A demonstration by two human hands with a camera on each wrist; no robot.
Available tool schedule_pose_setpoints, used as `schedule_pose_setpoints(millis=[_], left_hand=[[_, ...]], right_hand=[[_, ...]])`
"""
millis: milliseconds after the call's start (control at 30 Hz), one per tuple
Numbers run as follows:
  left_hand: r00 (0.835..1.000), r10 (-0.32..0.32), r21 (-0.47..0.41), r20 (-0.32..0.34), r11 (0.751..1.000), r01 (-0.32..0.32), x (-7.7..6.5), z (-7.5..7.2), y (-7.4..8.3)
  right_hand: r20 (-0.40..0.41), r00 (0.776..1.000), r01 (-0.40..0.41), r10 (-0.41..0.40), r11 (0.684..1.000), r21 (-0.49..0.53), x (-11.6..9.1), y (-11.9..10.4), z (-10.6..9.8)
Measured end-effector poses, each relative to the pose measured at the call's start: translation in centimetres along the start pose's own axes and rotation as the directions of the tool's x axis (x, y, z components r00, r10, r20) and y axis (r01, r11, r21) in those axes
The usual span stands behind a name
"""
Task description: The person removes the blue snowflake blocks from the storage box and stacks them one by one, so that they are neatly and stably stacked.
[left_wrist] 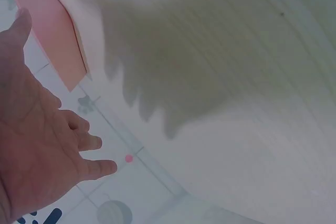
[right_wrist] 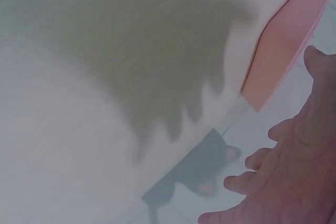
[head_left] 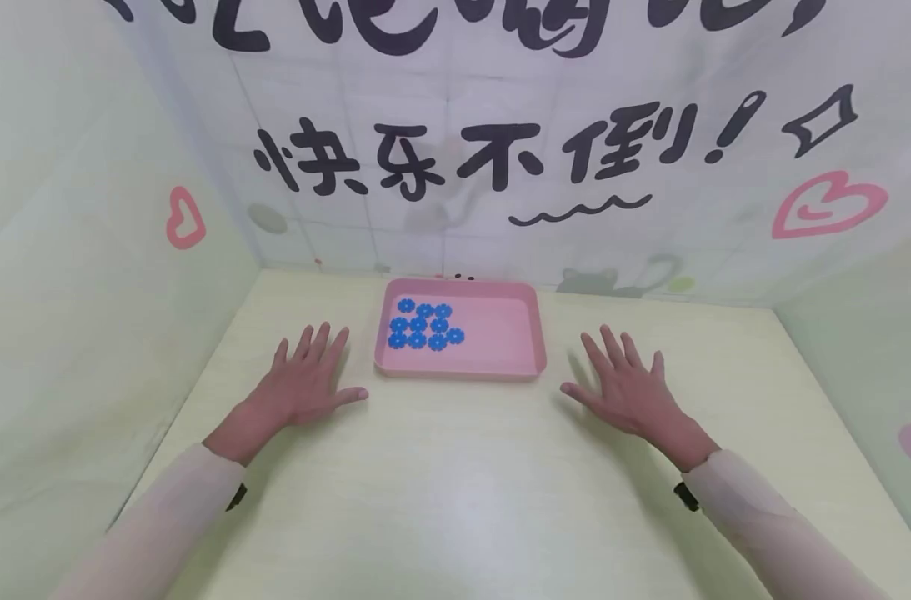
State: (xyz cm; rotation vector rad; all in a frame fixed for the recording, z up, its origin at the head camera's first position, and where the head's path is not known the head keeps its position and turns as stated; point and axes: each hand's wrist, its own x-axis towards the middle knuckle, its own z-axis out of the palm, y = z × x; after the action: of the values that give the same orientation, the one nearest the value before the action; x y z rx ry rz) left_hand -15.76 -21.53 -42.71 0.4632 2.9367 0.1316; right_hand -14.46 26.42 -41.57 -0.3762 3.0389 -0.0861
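A pink tray (head_left: 500,372) lies at the back middle of the table, with several blue flower-shaped pieces (head_left: 418,324) grouped in its left half. To the left of the tray is my left hand (head_left: 307,385), palm down with fingers spread, apart from the tray. My right hand (head_left: 629,390) mirrors it on the other side, fingers straight and spread, holding nothing. In the left wrist view the left hand (left_wrist: 39,135) shows its palm beside the tray's side (left_wrist: 52,30). The right wrist view shows the right hand (right_wrist: 289,156) near the tray's other end (right_wrist: 283,40).
The pale table (head_left: 455,483) reaches forward to a white printed backdrop (head_left: 455,225) with dark lettering and hearts. Pale side sheets (head_left: 72,292) enclose the table at left and right. Both hands cast shadows on the tabletop.
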Motion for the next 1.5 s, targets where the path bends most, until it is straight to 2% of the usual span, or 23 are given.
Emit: schedule_pose_setpoints(millis=[333,433,600,700,833,900,1033,1167,1300,1333,1400,1467,1500], left_hand=[[0.999,0.017,-0.002,0.039,1.0,-0.017,1.5,-2.1,0.3],[0.999,0.03,0.011,0.012,0.999,-0.03,2.2,-2.7,0.5],[0.995,0.034,0.032,-0.089,0.999,-0.031,3.9,-3.4,0.5],[0.993,-0.001,-0.026,-0.116,1.0,-0.002,4.9,-3.7,0.6],[0.993,-0.077,-0.192,-0.085,0.98,0.059,6.3,-4.2,1.0],[0.993,-0.107,-0.288,-0.058,0.954,0.086,6.9,-4.4,1.2],[0.986,-0.164,-0.445,0.014,0.882,0.152,8.1,-4.7,1.5],[0.971,-0.223,-0.519,0.091,0.821,0.237,9.2,-4.7,1.6],[0.955,-0.261,-0.577,0.138,0.763,0.292,10.0,-4.6,1.5],[0.95,-0.269,-0.6,0.157,0.738,0.308,10.1,-4.6,1.6],[0.937,-0.284,-0.655,0.206,0.671,0.347,10.5,-4.6,1.5],[0.918,-0.289,-0.715,0.272,0.578,0.394,10.7,-4.6,1.6],[0.906,-0.292,-0.742,0.307,0.523,0.42,10.8,-4.5,1.5]], right_hand=[[-0.024,0.995,0.095,-0.097,0.991,-0.091,1.3,-0.5,-2.3],[-0.035,0.99,0.132,-0.136,0.986,-0.1,2.0,-0.7,-3.0],[-0.017,0.984,0.173,-0.175,0.982,-0.077,3.5,-1.2,-4.3],[0.022,0.982,0.186,-0.185,0.982,-0.042,4.7,-1.8,-5.2],[0.086,0.979,0.184,-0.186,0.983,0.024,6.4,-2.5,-6.0],[0.111,0.977,0.176,-0.182,0.982,0.063,7.4,-2.8,-6.2],[0.127,0.977,0.154,-0.172,0.978,0.139,9.4,-3.7,-6.3],[0.142,0.977,0.125,-0.161,0.964,0.233,11.0,-4.5,-6.1],[0.197,0.974,0.035,-0.114,0.929,0.367,12.3,-5.6,-5.6],[0.212,0.972,0.008,-0.102,0.915,0.403,12.6,-5.8,-5.4],[0.245,0.967,-0.058,-0.071,0.876,0.48,13.3,-6.1,-4.9],[0.272,0.961,-0.117,-0.054,0.811,0.573,13.9,-6.4,-4.4],[0.29,0.956,-0.15,-0.047,0.771,0.619,14.1,-6.6,-4.1]])
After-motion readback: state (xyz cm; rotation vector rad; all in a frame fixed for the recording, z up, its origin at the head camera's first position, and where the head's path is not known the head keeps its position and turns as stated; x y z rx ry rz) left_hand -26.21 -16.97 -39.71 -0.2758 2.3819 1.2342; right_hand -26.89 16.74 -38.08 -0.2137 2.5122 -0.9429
